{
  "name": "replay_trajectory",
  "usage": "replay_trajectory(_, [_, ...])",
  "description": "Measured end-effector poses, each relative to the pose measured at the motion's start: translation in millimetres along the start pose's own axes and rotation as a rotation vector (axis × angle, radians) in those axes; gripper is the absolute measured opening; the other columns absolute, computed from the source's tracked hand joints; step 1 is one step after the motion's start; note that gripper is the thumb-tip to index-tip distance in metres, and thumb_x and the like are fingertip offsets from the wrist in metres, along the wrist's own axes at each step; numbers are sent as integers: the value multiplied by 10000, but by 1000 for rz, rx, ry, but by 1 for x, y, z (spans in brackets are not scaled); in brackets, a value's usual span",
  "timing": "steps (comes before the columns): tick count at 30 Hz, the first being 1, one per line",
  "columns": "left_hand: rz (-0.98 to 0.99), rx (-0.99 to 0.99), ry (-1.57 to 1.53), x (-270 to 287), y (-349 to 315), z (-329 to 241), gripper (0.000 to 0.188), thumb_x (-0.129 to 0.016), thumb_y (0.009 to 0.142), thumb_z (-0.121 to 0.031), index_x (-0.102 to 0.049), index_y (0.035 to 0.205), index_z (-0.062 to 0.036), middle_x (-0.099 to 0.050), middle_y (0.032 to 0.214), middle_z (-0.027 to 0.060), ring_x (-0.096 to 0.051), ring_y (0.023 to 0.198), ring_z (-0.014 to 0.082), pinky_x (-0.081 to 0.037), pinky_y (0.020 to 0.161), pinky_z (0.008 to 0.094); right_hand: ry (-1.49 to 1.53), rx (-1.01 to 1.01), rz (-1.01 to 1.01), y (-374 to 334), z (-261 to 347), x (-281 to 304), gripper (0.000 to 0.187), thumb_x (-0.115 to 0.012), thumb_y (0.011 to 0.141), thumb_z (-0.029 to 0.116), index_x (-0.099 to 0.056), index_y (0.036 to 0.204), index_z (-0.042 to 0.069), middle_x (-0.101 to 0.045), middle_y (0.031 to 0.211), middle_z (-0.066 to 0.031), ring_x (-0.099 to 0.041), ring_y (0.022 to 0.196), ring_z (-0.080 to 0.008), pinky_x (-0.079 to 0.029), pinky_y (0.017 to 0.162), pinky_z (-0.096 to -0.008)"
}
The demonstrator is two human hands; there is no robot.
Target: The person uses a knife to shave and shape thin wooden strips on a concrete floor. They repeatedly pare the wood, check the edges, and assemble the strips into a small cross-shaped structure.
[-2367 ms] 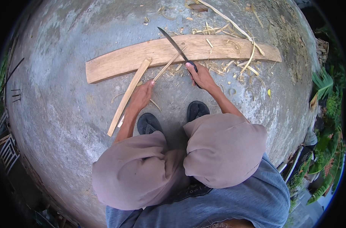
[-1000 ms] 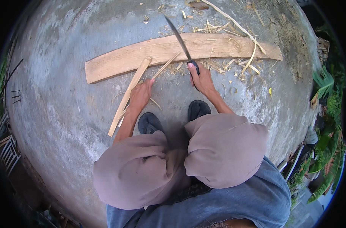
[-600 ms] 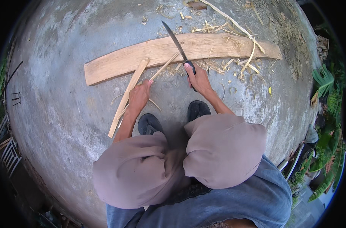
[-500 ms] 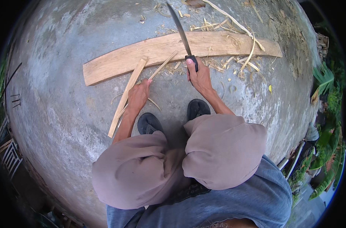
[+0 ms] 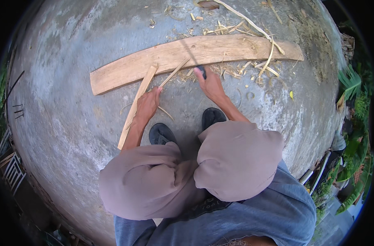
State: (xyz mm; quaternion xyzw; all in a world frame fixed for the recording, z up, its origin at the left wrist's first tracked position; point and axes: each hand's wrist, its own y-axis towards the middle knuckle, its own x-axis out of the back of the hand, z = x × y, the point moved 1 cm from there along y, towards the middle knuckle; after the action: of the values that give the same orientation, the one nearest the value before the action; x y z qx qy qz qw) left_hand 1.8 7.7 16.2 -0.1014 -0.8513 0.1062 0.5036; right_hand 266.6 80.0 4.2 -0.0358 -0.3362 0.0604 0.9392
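Observation:
My left hand (image 5: 149, 104) is closed round a thin wooden stick (image 5: 174, 72), whose far end reaches the near edge of a long plank (image 5: 142, 65) on the ground. Beneath and beside that hand lies a narrower wooden slat (image 5: 142, 88), its far end by the plank. In my right hand (image 5: 213, 87) is the black handle of a long-bladed knife (image 5: 189, 52). The blade is smeared by motion and slants up to the left over the plank, right of the stick's tip.
Pale wood shavings (image 5: 232, 69) are scattered along both sides of the plank, and a long peeled strip (image 5: 246, 19) crosses its right part. My feet in black sandals (image 5: 161, 134) rest on the concrete floor (image 5: 72, 123). Green plants (image 5: 353, 86) grow along the right edge.
My right hand has come slightly left and down, tilting the knife further to the left, nearer the stick. My left hand keeps its hold on the stick, almost unmoved.

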Motion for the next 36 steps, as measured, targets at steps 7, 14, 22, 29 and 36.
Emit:
replay_trajectory(7, [10,-82,-304,-12,1,25,518,-378,1102,-478,-675,1059,-56,-557,667,129,-551,583,318,-448,580,437,222,-263,242,-7,16,18,619,-504,1032,577,-608,951,-28,-628,647,-101,-655,568,-189,-513,545,-346])
replay_trajectory(14, [670,408,-1008,32,-11,6,533,-438,1079,-555,-677,1006,-84,-392,651,-72,-298,526,35,-233,445,239,1,-30,191,-7,-18,10,616,-520,1028,565,-605,976,-43,-650,677,-206,-681,667,-363,-520,645,-463])
replay_trajectory(22, [316,229,-899,-2,-6,36,447,-511,1077,-478,-634,947,-69,-377,613,-79,-279,473,24,-190,418,222,-36,-115,270,-4,-6,11,610,-510,1030,574,-594,960,-26,-620,673,-192,-654,640,-326,-503,646,-447])
replay_trajectory(29, [550,466,-1092,27,-2,24,443,-573,1049,-485,-618,937,-59,-356,597,-100,-270,447,11,-193,391,205,108,52,113,-15,41,34,590,-558,1010,551,-609,1068,-34,-662,765,-282,-683,770,-464,-512,695,-513])
replay_trajectory(36, [593,454,-1073,29,7,25,439,-580,1042,-496,-604,919,-76,-367,591,-98,-269,440,6,-190,374,194,-203,9,128,-3,-3,12,519,-611,1002,495,-608,1025,-24,-652,713,-255,-687,711,-443,-515,648,-488])
